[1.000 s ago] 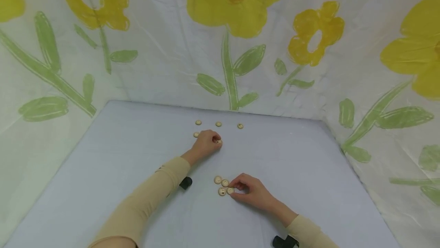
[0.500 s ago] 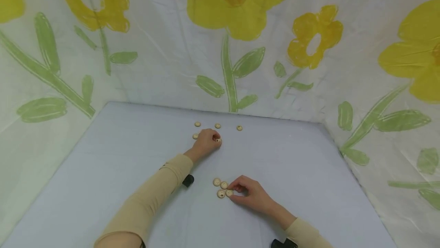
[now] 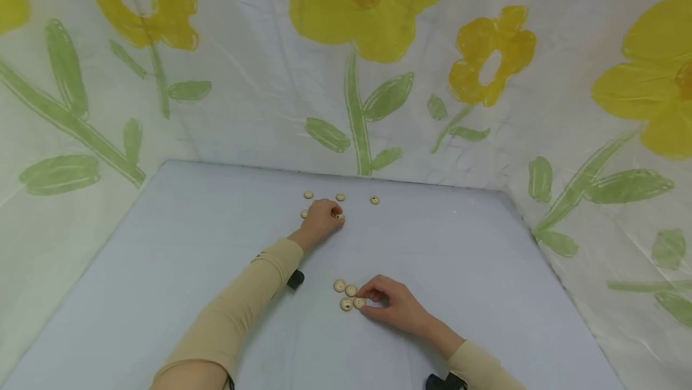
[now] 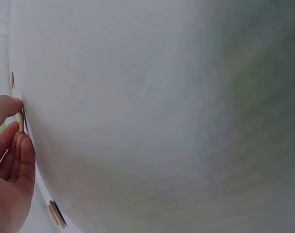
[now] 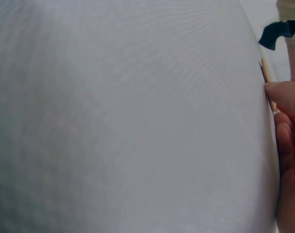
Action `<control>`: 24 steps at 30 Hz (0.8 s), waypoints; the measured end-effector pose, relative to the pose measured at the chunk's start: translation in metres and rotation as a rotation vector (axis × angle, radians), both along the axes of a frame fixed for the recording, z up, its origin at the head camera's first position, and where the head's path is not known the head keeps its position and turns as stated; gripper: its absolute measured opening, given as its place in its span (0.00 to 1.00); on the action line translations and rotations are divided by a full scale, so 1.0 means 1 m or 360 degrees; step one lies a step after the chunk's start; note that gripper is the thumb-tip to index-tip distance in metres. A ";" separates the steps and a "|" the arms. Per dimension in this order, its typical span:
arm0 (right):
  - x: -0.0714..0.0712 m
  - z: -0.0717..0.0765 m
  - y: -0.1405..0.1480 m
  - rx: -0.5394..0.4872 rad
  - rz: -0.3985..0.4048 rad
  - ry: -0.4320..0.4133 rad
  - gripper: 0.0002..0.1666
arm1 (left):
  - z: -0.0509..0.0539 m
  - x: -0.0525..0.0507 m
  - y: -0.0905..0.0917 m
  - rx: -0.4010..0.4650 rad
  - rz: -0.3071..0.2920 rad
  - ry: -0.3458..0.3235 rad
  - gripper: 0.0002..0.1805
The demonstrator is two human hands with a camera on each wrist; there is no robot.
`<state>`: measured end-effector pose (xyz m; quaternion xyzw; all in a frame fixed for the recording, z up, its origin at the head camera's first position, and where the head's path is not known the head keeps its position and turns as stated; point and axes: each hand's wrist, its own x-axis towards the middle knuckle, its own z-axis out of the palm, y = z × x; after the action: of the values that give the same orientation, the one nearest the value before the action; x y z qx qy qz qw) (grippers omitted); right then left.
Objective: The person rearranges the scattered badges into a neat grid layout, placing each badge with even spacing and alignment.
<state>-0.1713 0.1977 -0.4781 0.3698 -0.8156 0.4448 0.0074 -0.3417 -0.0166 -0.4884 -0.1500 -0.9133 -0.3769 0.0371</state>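
The left hand (image 3: 320, 219) reaches far forward and pinches a round wooden button (image 3: 339, 216) between thumb and fingers; the left wrist view shows that button (image 4: 21, 121) edge-on between the fingertips. Nearer the body, the right hand (image 3: 397, 304) holds thumb and index finger at the edge of another button (image 3: 359, 303). This one touches or nearly touches its neighbours in a small cluster, with buttons at its left (image 3: 346, 304), above (image 3: 351, 290) and upper left (image 3: 339, 285). In the right wrist view, the right hand (image 5: 289, 141) partly covers a button.
Three buttons lie in a row near the back edge: left (image 3: 308, 195), middle (image 3: 340, 197) and right (image 3: 375, 200). Another button (image 3: 304, 214) is partly behind the left hand. A flower-painted sheet (image 3: 259, 95) stands behind the pale table (image 3: 459, 258).
The head view has shifted slightly. Both hands stay at the same buttons, and no button has clearly moved on the table.
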 end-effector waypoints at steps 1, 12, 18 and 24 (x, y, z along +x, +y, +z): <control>0.000 0.000 0.000 0.0000 0.0002 -0.0002 0.15 | 0.000 0.000 0.000 0.0001 0.0002 -0.0006 0.08; -0.001 -0.002 0.001 0.0028 -0.0006 -0.0023 0.15 | 0.001 -0.001 0.000 0.0060 -0.0010 -0.0042 0.07; 0.000 0.000 0.000 0.0025 -0.0012 -0.0025 0.15 | -0.001 -0.003 -0.001 0.0072 -0.0016 -0.0055 0.07; 0.000 0.001 0.000 0.0019 0.0001 -0.0017 0.15 | -0.003 -0.003 -0.001 0.0059 -0.0018 -0.0061 0.07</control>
<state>-0.1713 0.1980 -0.4774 0.3676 -0.8182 0.4420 0.0008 -0.3447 -0.0179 -0.4912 -0.1473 -0.9058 -0.3967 0.0202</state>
